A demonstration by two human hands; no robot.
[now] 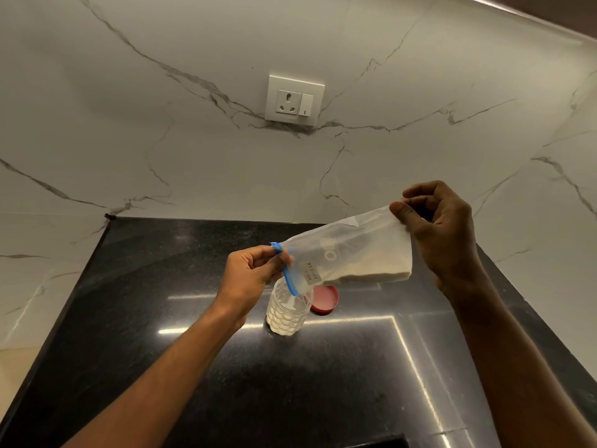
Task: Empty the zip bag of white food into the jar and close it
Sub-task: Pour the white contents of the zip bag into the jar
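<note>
Clear plastic, the zip bag (349, 253) hangs tilted over the black counter (323, 383): the left hand (250, 273) pinches its blue zip end, low over the open jar (287, 310), and the right hand (442, 234) grips the raised bottom corner. White food lies in the bag and partly fills the jar; a red lid (324, 300) rests just behind the jar.

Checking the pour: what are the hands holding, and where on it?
Both hold the zip bag: left hand at its blue zip mouth over the jar, right hand pinching the raised bottom corner.
</note>
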